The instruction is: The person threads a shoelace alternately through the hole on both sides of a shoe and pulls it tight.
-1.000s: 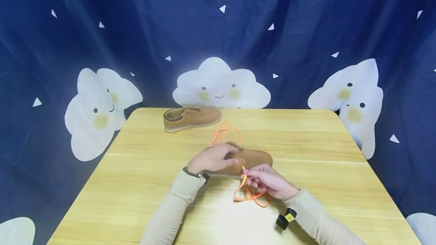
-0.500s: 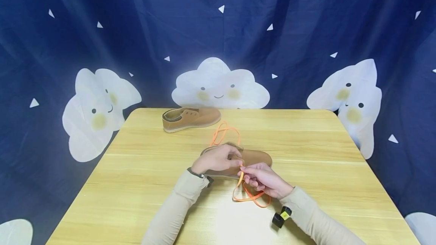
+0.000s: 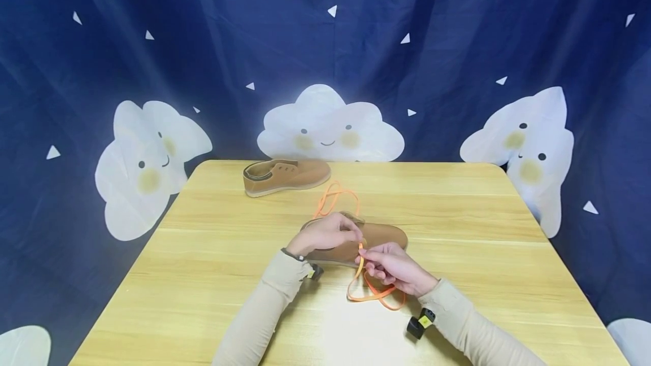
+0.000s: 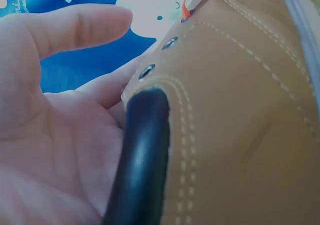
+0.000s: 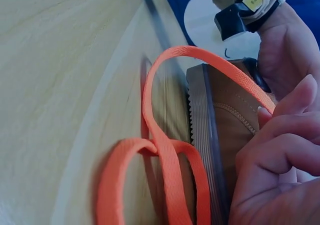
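Note:
A brown shoe (image 3: 383,235) lies on the wooden table, toe to the right. My left hand (image 3: 325,233) is over its opening; in the left wrist view the thumb (image 4: 90,32) is straight and apart from the eyelet flap, while another finger runs behind the flap and its tip is hidden. My right hand (image 3: 399,269) pinches an orange shoelace (image 3: 376,296) close to the eyelets. At the frontmost eyelet in the left wrist view, the lace (image 4: 186,11) enters the hole. Loops of lace (image 5: 172,180) trail on the table beside the sole.
A second brown shoe (image 3: 302,177) without a lace sits at the table's back edge. Another orange lace loop (image 3: 339,192) lies behind the near shoe. A blue curtain (image 3: 432,61) with clouds hangs beyond the table (image 3: 447,202).
My left hand has moved slightly right, its thumb and fingers coming closer together near the eyelets. My right hand has shifted a little left, bringing the pinched lace against the shoe.

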The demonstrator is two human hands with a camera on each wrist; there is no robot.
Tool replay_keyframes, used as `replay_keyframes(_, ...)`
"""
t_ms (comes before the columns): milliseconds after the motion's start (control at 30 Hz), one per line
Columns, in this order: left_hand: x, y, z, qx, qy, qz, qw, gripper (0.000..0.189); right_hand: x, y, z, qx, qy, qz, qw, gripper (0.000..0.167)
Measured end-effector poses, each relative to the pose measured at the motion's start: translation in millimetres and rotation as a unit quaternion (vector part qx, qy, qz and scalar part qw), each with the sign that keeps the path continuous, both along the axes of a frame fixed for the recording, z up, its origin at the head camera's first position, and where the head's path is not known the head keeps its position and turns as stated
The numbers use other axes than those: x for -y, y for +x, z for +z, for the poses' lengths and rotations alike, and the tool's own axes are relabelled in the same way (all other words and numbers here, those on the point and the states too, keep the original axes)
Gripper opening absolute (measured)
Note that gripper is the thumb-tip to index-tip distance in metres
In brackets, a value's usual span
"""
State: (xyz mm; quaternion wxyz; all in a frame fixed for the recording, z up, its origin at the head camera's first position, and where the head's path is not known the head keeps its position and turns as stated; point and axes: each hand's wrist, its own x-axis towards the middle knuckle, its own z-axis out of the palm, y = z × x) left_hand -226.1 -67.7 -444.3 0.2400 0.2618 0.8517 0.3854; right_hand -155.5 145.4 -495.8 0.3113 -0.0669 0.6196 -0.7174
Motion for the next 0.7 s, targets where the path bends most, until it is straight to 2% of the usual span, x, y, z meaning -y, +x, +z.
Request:
replay_keyframes(167,-3.0,-0.1,-2.2,0.001,0.008,0.020,0.9998,0.025,1,-0.6,0.5,-0.009,0.001,0.001,1.0000,0.030)
replay_keyframes(367,-8.3,1.6,-4.4,0.001,0.022,0.027,0.9994,0.048,0,-0.1,0.6,-0.017,0.009,-0.001,0.9998,0.029)
replay_keyframes(467,-9.5,2.5,-5.0,-0.002,0.031,0.033,0.9990,0.045,-2,0.7,1.6,-0.032,0.032,-0.002,0.9990,0.034)
replay_keyframes(533,-9.8,2.8,-4.9,-0.003,0.033,0.038,0.9987,0.040,-5,1.0,3.7,-0.057,0.061,-0.015,0.9964,0.035)
replay_keyframes(600,-9.9,2.8,-4.4,-0.004,0.030,0.037,0.9989,0.041,-9,0.0,7.1,-0.105,0.101,-0.053,0.9880,0.033)
replay_keyframes(633,-9.8,2.9,-4.0,-0.003,0.030,0.037,0.9989,0.041,-12,-1.2,9.1,-0.137,0.125,-0.081,0.9793,0.030)
replay_keyframes(667,-9.7,2.9,-3.5,-0.002,0.029,0.037,0.9989,0.042,-15,-3.2,10.7,-0.171,0.150,-0.115,0.9670,0.026)
replay_keyframes(700,-9.6,3.0,-2.9,-0.001,0.029,0.035,0.9989,0.041,-18,-6.0,11.9,-0.205,0.178,-0.149,0.9506,0.023)
